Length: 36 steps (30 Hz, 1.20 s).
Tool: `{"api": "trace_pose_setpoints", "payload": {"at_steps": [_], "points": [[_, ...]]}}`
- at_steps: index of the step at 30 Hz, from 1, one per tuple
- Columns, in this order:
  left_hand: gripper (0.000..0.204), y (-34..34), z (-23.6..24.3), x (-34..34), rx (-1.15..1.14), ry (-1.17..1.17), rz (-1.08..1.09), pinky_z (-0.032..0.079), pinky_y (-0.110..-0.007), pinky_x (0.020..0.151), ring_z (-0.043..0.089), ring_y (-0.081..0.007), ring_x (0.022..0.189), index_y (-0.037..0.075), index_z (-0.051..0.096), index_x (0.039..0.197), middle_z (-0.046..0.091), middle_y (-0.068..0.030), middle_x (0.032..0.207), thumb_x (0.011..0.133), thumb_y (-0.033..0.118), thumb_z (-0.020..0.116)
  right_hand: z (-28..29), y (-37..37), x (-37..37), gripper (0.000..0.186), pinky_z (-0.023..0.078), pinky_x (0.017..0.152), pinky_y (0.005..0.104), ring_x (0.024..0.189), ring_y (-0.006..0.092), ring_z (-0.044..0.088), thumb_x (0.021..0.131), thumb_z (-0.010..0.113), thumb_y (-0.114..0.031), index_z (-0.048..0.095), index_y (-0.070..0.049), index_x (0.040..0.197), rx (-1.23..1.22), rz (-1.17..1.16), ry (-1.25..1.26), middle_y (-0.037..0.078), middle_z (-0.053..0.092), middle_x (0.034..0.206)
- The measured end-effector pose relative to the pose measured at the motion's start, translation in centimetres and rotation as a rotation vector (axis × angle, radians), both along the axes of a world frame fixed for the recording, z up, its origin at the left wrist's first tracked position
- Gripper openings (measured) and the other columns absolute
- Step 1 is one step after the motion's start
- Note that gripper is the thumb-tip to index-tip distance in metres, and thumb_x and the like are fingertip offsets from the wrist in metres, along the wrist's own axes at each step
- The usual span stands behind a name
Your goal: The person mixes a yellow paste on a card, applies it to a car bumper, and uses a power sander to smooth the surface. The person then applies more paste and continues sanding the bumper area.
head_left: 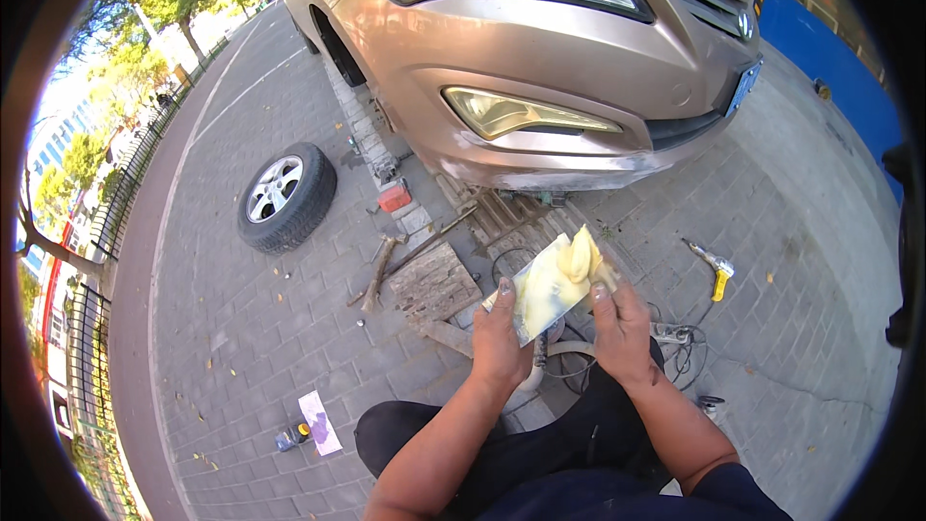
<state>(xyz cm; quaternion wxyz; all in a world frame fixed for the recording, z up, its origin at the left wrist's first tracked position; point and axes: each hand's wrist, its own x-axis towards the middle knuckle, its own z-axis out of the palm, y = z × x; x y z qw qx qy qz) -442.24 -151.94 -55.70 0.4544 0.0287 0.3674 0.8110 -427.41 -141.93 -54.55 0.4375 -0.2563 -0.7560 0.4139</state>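
Observation:
My left hand [502, 342] grips the near-left edge of a flat mixing board [529, 320] smeared with pale yellow body filler [579, 259]. A thick lump of the filler stands up at the board's far right end. My right hand [622, 333] is closed on a thin putty spreader [602, 273], held against that lump; much of the spreader is hidden by filler and fingers. Beyond both hands is a bronze car's front bumper [550, 150], apart from the board. Its lower edge has a dull, whitish patch [569, 178].
A detached wheel [287, 198] lies left of the car. A wooden board [434, 283] and sticks lie ahead on the paving. To the right are a yellow-handled air tool [714, 268] and cables. A small bottle [291, 437] and a purple-stained sheet [320, 422] lie lower left.

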Motion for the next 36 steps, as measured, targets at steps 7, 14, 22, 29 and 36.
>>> {"api": "trace_pose_setpoints", "payload": {"at_steps": [7, 14, 22, 29, 36], "points": [[0.037, -0.1, 0.6, -0.4, 0.0, 0.038, 0.051, 0.06, -0.046, 0.106, 0.073, -0.0292, 0.124, -0.002, 0.061, 0.137, 0.073, -0.0179, 0.133, 0.118, 0.029, 0.056, -0.3, 1.7, 1.6, 0.048, 0.056, 0.105, 0.049, 0.121, 0.0449, 0.068, 0.099, 0.067, -0.004, 0.068, -0.005, 0.147, 0.262, -0.053, -0.168, 0.022, 0.07, 0.136], [0.045, 0.0, -0.4, -0.2, 0.059, 0.261, 0.2, 0.06, -0.037, 0.093, 0.075, -0.023, 0.106, -0.01, 0.068, 0.131, 0.076, -0.0181, 0.123, 0.118, 0.032, 0.058, 0.2, -2.4, -0.5, 0.058, 0.049, 0.113, 0.0512, 0.128, 0.0408, 0.061, 0.087, 0.072, -0.003, 0.076, -0.018, 0.143, 0.624, 0.093, -0.293, 0.016, 0.064, 0.146], [0.044, -0.6, -0.9, -0.8, -0.17, 0.931, 0.3, 0.055, -0.033, 0.085, 0.072, -0.022, 0.095, -0.009, 0.073, 0.118, 0.077, -0.0168, 0.111, 0.119, 0.031, 0.054, 3.2, 0.4, 0.3, 0.044, 0.058, 0.1, 0.0424, 0.115, 0.0377, 0.072, 0.095, 0.069, 0.001, 0.075, -0.006, 0.137, 0.248, 0.054, -0.114, 0.018, 0.073, 0.132], [0.042, 0.0, -1.3, -0.5, -0.181, 1.217, 0.331, 0.054, -0.034, 0.083, 0.069, -0.0237, 0.09, -0.009, 0.073, 0.12, 0.073, -0.0175, 0.101, 0.119, 0.026, 0.05, 0.1, -2.2, -0.5, 0.055, 0.055, 0.108, 0.0472, 0.128, 0.0395, 0.066, 0.09, 0.067, 0.004, 0.071, -0.005, 0.144, 0.38, 0.203, -0.158, 0.018, 0.071, 0.136], [0.042, -0.7, -1.5, -1.6, -0.12, 0.652, 0.316, 0.057, -0.035, 0.082, 0.073, -0.0246, 0.094, -0.004, 0.072, 0.12, 0.077, -0.013, 0.108, 0.118, 0.036, 0.058, 0.4, 0.8, 1.7, 0.033, 0.055, 0.105, 0.0397, 0.114, 0.0377, 0.074, 0.105, 0.062, -0.002, 0.072, 0.0, 0.136, 0.163, 0.185, -0.072, 0.019, 0.076, 0.128]]}}
